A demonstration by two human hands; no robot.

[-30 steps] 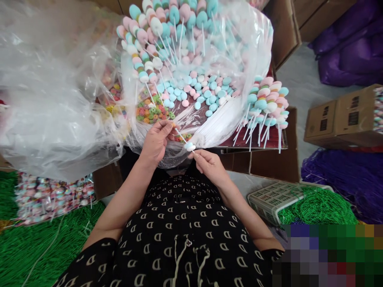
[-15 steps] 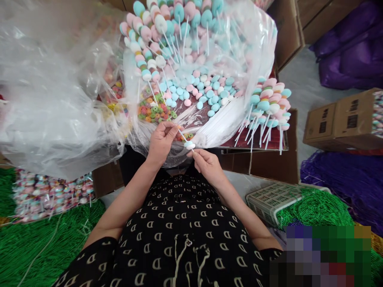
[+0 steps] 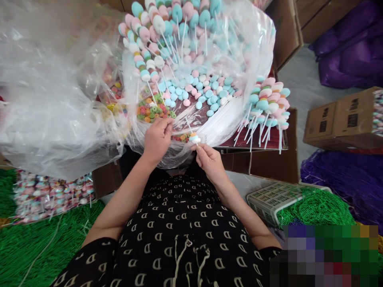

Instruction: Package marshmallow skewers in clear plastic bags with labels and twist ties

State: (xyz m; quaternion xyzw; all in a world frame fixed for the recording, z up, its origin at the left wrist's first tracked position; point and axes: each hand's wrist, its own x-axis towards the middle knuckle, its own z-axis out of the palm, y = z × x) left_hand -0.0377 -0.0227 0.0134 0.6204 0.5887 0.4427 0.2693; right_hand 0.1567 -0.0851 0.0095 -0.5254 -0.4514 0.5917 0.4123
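Observation:
My right hand [image 3: 208,159] pinches the lower end of a candy skewer [image 3: 195,138], a thin white stick tilted up to the left. On that stick sit a white piece, a pale blue piece and an orange ring, and its upper end is bare. To the left, my left hand [image 3: 158,137] is closed with its fingertips together, just below a heap of small coloured gummy rings [image 3: 154,109]. Anything between those fingertips is too hidden to make out. Loose pastel oval candies [image 3: 206,89] lie beyond both hands, and a bundle of white sticks [image 3: 223,123] rests to the right.
Finished-looking candy skewers [image 3: 167,28] are piled at the back in clear plastic. More skewers [image 3: 269,97] lie at the table's right corner. A large plastic bag [image 3: 54,87] covers the left side. A crate [image 3: 269,201] and cardboard box [image 3: 341,115] stand at right.
An orange ring now sits on the stick above the blue and white pieces. My left hand has come off the stick and moved left. My right hand has shifted slightly right.

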